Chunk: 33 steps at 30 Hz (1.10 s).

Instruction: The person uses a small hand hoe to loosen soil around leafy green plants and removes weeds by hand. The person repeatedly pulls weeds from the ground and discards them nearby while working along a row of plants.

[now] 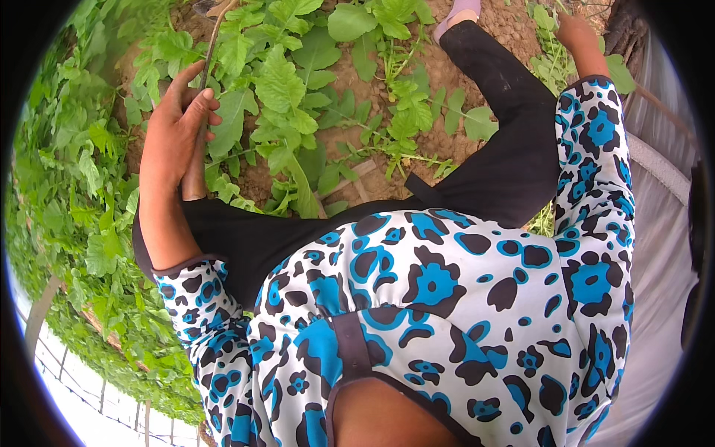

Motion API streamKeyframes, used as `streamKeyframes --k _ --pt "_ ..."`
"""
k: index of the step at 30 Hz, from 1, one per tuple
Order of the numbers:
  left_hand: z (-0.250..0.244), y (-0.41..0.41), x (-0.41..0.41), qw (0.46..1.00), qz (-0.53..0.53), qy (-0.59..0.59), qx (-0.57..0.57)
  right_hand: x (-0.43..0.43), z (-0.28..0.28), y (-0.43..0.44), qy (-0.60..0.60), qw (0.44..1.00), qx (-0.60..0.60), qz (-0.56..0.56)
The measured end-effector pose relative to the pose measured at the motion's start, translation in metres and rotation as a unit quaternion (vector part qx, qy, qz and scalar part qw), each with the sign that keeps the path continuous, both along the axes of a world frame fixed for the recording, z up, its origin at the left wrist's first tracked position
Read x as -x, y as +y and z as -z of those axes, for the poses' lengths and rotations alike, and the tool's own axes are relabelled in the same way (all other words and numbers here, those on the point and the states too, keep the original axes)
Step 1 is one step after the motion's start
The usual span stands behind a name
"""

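My left hand (179,125) is wrapped around the handle (194,181) of a hand tool, probably a small hoe. The tool's thin, bent metal neck (215,36) rises past my fingers, and its head is partly cut off at the upper edge. Leafy green plants (279,84) with lobed leaves grow from brown soil just right of that hand. At the upper right, my right hand (578,34) is bent among green stems and leaves (547,61). Its fingertips are small and partly hidden, so a grip on a stem is unclear.
My black-trousered leg (503,123) and pink shoe (458,12) extend over the soil (385,173). Dense foliage (84,184) fills the left side. Translucent plastic sheeting (653,268) and a pale curved pipe (659,167) stand close on the right. A dark trunk-like object (625,31) is nearby.
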State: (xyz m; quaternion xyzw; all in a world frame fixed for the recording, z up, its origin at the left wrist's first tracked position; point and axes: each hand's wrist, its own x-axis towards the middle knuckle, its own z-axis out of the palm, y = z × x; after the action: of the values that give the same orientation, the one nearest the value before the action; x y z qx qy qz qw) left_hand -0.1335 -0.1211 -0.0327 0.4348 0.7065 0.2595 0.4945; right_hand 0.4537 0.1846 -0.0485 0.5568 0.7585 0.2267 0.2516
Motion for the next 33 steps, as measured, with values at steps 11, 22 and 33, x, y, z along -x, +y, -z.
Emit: streamKeyframes --k 11,22,33 --pt "-0.006 0.004 -0.007 1.000 -0.016 -0.006 0.014 0.245 0.188 -0.145 0.092 0.856 0.495 -0.118" --pt "-0.023 0.003 -0.010 0.994 -0.102 -0.035 0.015 0.296 0.338 -0.151 0.293 0.885 0.318 0.171" --pt "-0.027 0.004 -0.012 0.992 -0.104 -0.062 0.023 0.311 0.347 -0.119 0.472 0.873 0.099 0.069"
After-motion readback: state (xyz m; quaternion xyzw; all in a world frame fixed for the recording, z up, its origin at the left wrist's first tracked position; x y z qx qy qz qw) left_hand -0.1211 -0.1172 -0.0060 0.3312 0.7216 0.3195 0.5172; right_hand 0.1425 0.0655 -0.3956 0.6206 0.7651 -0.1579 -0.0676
